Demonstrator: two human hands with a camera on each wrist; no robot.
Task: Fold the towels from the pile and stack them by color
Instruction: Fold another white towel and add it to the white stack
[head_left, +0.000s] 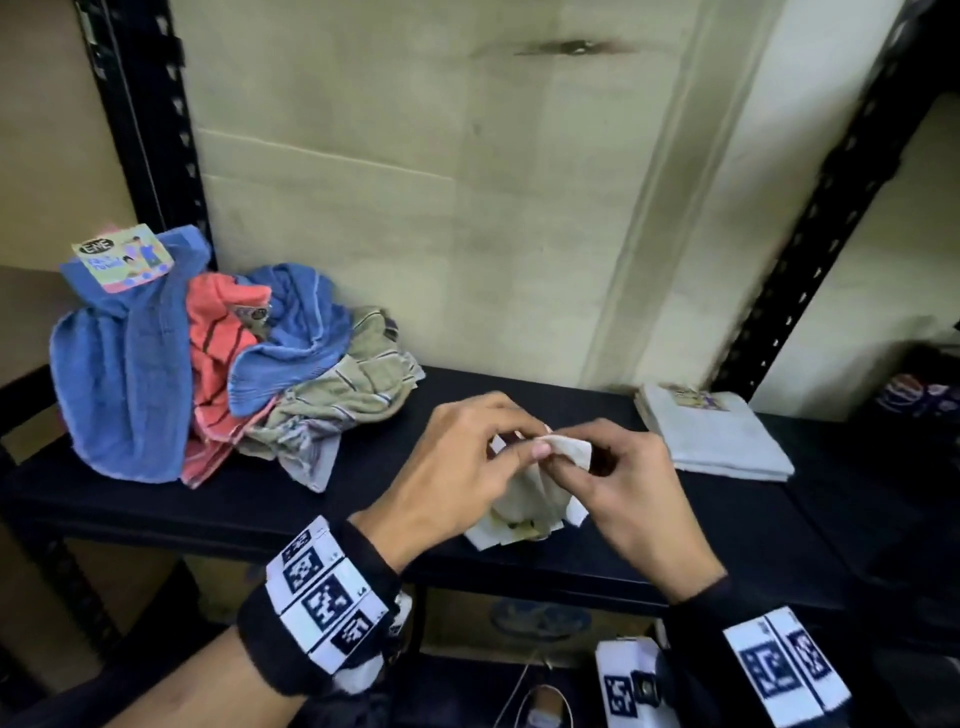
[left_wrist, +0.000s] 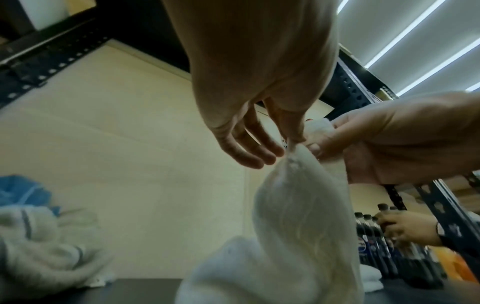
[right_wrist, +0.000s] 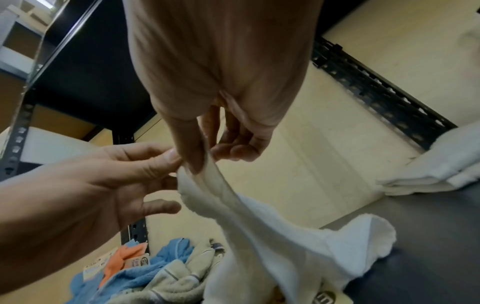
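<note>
A crumpled white towel (head_left: 524, 499) hangs from both hands over the middle of the black shelf (head_left: 260, 499), its lower end resting on the shelf. My left hand (head_left: 535, 441) pinches its top corner between thumb and finger; the left wrist view shows that pinch (left_wrist: 293, 142) above the towel (left_wrist: 298, 216). My right hand (head_left: 563, 457) pinches the same corner right beside it, thumb on the cloth (right_wrist: 200, 158). The pile (head_left: 218, 358) of blue, orange striped and beige striped towels lies at the shelf's left. A folded white stack (head_left: 717, 436) sits at the right.
Black perforated shelf posts (head_left: 150, 130) rise left and right, with cardboard (head_left: 415, 208) behind the shelf. Dark cola bottles (left_wrist: 369, 236) stand on the neighbouring shelf to the right, where another person's hand (left_wrist: 405, 228) reaches. Boxes sit below the shelf.
</note>
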